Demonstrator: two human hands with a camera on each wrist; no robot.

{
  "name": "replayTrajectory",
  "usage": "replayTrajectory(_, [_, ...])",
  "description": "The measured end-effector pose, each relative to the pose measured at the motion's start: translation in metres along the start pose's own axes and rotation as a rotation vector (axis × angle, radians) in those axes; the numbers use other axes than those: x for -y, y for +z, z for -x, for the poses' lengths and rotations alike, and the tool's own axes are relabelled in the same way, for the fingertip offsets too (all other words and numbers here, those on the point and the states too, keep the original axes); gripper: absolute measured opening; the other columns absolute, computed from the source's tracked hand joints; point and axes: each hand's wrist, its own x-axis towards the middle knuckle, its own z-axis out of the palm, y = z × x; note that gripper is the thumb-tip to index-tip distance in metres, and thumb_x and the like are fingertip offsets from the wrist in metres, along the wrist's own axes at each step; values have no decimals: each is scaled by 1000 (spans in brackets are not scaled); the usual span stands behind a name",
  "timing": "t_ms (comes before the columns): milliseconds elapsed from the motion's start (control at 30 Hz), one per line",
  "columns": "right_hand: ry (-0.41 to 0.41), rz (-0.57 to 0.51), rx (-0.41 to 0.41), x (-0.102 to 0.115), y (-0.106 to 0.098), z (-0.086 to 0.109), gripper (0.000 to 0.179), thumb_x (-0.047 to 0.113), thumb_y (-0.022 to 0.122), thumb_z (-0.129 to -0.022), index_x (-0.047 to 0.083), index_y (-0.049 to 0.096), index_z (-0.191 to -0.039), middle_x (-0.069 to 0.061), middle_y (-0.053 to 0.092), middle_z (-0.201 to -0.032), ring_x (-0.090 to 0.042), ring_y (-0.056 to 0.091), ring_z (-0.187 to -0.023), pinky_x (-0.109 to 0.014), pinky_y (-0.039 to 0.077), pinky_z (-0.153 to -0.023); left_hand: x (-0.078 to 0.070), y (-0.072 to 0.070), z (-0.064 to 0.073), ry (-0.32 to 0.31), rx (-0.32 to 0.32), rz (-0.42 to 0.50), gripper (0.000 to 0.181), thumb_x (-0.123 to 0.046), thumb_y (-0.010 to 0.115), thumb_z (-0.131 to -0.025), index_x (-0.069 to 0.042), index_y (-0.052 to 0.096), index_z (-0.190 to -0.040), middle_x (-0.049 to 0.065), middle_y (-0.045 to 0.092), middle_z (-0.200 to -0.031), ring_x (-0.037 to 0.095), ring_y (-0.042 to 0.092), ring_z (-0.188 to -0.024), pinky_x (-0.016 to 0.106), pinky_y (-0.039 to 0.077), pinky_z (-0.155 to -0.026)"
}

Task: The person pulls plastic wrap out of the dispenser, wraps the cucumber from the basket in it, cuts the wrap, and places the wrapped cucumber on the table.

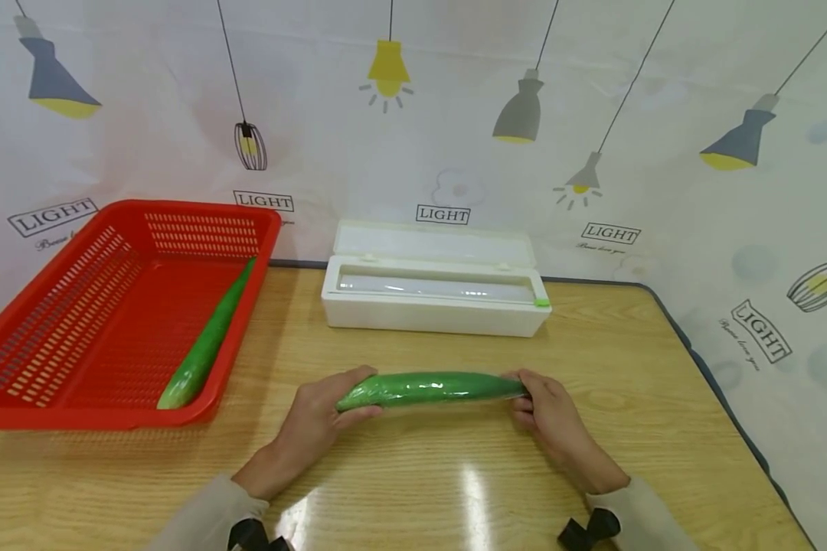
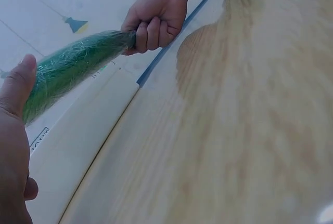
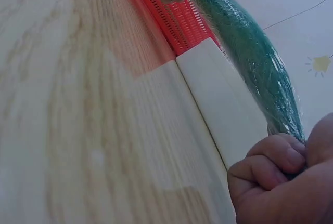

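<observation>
Head view: wrapped cucumber (image 1: 430,389) held roughly level over the near-middle of the bench (image 1: 386,490), clear film shiny on it. Left hand (image 1: 317,413) grips the thick left end, thumb on near side, fingers round far side. Right hand (image 1: 551,417) pinches the narrow right end, where the film gathers past the tip. Far side, behind it: white box (image 1: 427,316), lid (image 1: 434,242) up, film roll (image 1: 441,288) inside, small green piece (image 1: 542,302) at its right end. Left: red basket (image 1: 76,418) with a second cucumber (image 1: 207,344) leaning along its right wall. Printed sheet (image 1: 317,99) at the back.

Left wrist view: left thumb lies on the cucumber's thick end; that hand's other fingers mostly hidden. Right hand's fingers curl tight round the far tip. Cucumber looks lifted clear of the bench.

Right wrist view: right fingers and thumb close on the gathered film end; whether they hold the tip itself too, can't tell. Left hand, partly cut off by the frame, is at the other end.

Handling, judged: fairly light, stiff, slightly curved; skin may bruise or snap if bent hard. Film is thin, slick, may tear or slip. Best hold: firm on the thick end, light pinch on the gathered film, no bending between.
</observation>
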Motion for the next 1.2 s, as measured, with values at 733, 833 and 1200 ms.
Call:
replayTrajectory(733, [-618, 718, 87, 4, -5, 5, 19, 19, 38, -105, 10, 55, -100, 5, 41, -64, -4, 34, -50, -22, 33, -44, -5, -4, -4, -904, 137, 393, 53, -55, 52, -93, -7, 72, -108, -1, 58, -61, 11, 52, -54, 30, 46, -52])
replayTrajectory(833, [-739, 801, 89, 4, -6, 6, 6, 17, 49, -101, 16, 55, -102, 12, 39, -64, 0, 31, -51, -19, 30, -44, -5, -6, -6, -1015, 160, 516, 62, -60, 53, -89, -5, 70, -111, -3, 28, -41, 12, 22, -36, 26, 24, -36])
replayTrajectory(1200, [-406, 599, 152, 13, 1, 8, 35, 10, 38, -104, 1, 47, -72, 5, 32, -49, -5, 28, -42, -25, 30, -42, -10, -7, -6, -509, 158, 245, 18, -30, 66, -91, -17, 70, -103, -7, 67, -78, 1, 54, -60, 28, 50, -66])
